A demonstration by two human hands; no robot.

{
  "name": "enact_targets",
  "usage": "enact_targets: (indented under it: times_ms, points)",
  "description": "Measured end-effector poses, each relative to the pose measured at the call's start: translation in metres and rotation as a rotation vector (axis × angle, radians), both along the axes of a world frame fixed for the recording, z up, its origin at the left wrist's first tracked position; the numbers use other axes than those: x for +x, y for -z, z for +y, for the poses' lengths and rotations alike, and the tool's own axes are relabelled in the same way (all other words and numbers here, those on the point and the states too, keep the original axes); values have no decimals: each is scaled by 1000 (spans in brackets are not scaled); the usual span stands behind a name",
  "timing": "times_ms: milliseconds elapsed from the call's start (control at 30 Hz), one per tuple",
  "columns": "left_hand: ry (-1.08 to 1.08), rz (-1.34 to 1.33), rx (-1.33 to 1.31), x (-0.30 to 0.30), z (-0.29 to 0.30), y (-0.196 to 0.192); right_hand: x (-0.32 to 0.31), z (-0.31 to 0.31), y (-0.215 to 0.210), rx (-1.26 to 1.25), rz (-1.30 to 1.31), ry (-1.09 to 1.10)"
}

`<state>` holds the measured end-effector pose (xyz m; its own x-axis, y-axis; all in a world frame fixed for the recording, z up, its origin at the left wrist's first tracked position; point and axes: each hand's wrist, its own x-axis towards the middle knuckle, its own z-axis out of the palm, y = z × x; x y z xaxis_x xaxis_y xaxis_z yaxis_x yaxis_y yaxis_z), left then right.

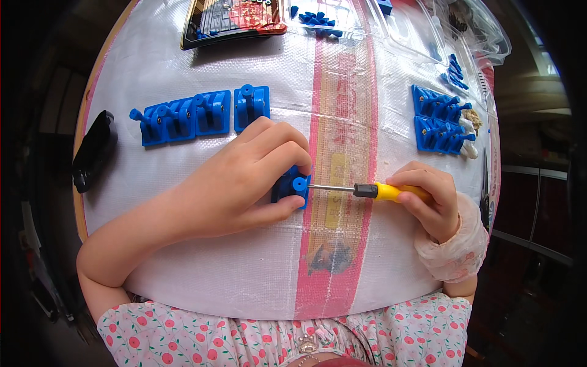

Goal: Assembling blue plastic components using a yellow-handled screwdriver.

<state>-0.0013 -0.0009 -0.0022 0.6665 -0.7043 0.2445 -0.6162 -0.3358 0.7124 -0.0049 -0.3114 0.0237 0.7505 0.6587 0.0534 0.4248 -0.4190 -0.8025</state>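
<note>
- Lying far left: black object.
- Next, blue units in a row of four, rightmost slightly apart.
- Left hand closed on blue part, pinning it mid-table on the white sheet.
- Screwdriver roughly level, tip at part's right side; can't tell if seated.
- Right hand gripping its yellow handle, fingers wrapped.
- Far right: more blue units, beyond right hand.

The screwdriver shaft is metal, its handle glossy plastic.
</note>
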Motion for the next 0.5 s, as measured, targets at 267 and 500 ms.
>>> enact_targets:
  times_ms: [267,500]
  points:
    - [-2,1,3,0,1,0,1,6,4,32,-140,-27]
    - [-1,-6,5,0,1,0,0,3,7,35,-152,-19]
